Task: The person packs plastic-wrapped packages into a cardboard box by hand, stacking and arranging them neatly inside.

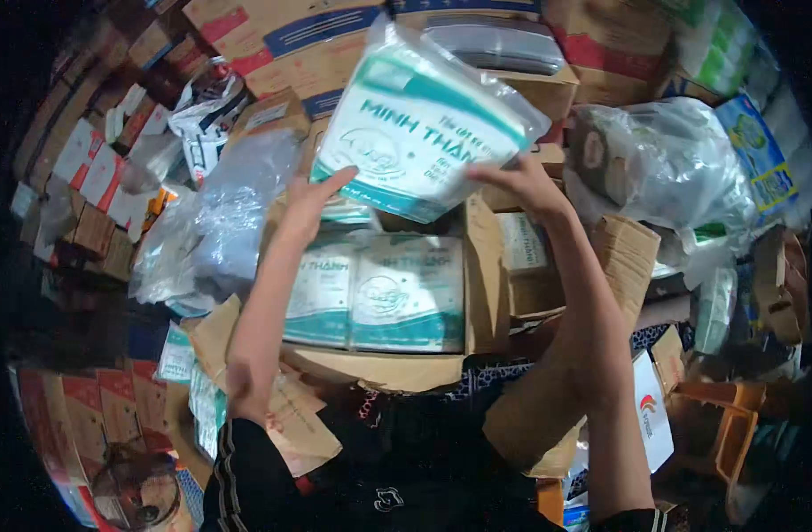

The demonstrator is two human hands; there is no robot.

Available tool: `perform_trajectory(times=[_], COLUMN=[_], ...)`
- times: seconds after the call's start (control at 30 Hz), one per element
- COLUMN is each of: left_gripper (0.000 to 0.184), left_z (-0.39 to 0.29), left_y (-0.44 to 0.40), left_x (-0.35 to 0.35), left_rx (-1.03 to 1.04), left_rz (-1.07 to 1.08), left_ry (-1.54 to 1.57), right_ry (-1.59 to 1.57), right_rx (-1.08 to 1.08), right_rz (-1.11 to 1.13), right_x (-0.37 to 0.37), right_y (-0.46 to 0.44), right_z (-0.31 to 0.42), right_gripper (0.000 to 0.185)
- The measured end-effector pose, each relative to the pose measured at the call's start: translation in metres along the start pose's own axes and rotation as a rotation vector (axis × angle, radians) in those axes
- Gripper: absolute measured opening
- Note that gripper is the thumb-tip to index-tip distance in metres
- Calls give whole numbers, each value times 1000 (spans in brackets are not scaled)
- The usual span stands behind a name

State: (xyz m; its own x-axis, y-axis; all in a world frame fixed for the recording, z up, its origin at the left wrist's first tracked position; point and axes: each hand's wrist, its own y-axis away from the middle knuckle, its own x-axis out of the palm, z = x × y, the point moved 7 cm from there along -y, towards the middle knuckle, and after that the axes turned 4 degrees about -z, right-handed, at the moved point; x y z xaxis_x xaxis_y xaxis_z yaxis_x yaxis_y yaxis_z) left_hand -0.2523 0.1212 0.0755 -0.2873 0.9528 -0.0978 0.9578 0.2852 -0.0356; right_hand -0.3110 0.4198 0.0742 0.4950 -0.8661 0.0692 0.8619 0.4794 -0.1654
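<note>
A flat plastic-wrapped packet (415,124), white and teal with "MINH THÀNH" printed on it, is tilted above an open cardboard box (379,368). My left hand (317,199) grips its lower left edge, thumb on the printed face. At the right edge, my right hand (526,184) holds it too, with its thumb across the front. Below, the box contains matching packets: a right one (408,297) and a left one (317,297), side by side. Part of another packet (346,213) shows behind them. Most of my fingers are hidden behind the raised packet.
Right of the box, a second open carton (534,297) holds a similar packet. Clear plastic bags (246,213) lie at left, and a large bagged bundle (663,151) at right. Stacked cartons (619,44) stand behind. An orange plastic stool (734,426) is at lower right.
</note>
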Motion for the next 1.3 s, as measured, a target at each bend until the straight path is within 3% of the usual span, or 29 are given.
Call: perform_trajectory(times=[0.03,0.1,0.13,0.2,0.23,0.27,0.37,0.43,0.5,0.53,0.6,0.67,0.7,0.8,0.83,0.93,0.97,1.07,1.2,1.3], left_gripper=[44,45,44,41,39,39,39,39,37,51,58,53,50,51,43,28,19,19,23,31], left_z=[-8,19,32,47,54,58,92,94,96,85,102,71,60,80,65,120,124,130,127,123], left_y=[1,-1,2,10,15,17,-1,0,-1,1,-10,4,11,3,14,0,7,4,1,-2], left_x=[-14,-56,-74,-97,-107,-113,-150,-163,-172,-163,-177,-163,-158,-151,-143,-144,-137,-131,-133,-127], left_rx=[131,-57,-78,205,362,581,266,1,-277,-245,-6,26,40,155,155,94,189,171,149,221], left_rz=[1,61,64,111,117,90,8,-57,-88,-5,-236,-338,-380,-293,-243,-191,-214,-195,-103,-107], left_ry=[-15,-61,-83,-345,-496,-1017,-563,-563,-526,-475,-779,-841,-874,-1093,-1175,-1371,-1459,-1491,-1465,-1539], right_ry=[131,420,319,535,552,568,638,684,666,661,510,767,865,545,380,657,803,1117,1291,1089], right_rx=[-17,-163,-267,-473,-452,-432,-362,-409,-198,-97,-167,-169,-576,-24,24,-129,63,-46,212,576], right_rz=[72,169,77,126,142,159,156,142,147,142,49,90,5,118,69,27,143,62,-1,190], right_x=[16,47,67,109,123,138,178,203,213,213,205,205,212,209,193,192,199,194,189,170], right_y=[0,2,9,17,12,5,-24,-39,-58,-69,-81,-78,-73,-69,-81,-76,-70,-79,-73,-75], right_z=[2,-2,9,20,9,-4,-44,-66,-106,-133,-164,-176,-157,-146,-173,-150,-151,-170,-159,-199], right_gripper=[53,40,35,33,32,31,26,22,20,20,28,26,38,48,56,50,44,37,53,61])
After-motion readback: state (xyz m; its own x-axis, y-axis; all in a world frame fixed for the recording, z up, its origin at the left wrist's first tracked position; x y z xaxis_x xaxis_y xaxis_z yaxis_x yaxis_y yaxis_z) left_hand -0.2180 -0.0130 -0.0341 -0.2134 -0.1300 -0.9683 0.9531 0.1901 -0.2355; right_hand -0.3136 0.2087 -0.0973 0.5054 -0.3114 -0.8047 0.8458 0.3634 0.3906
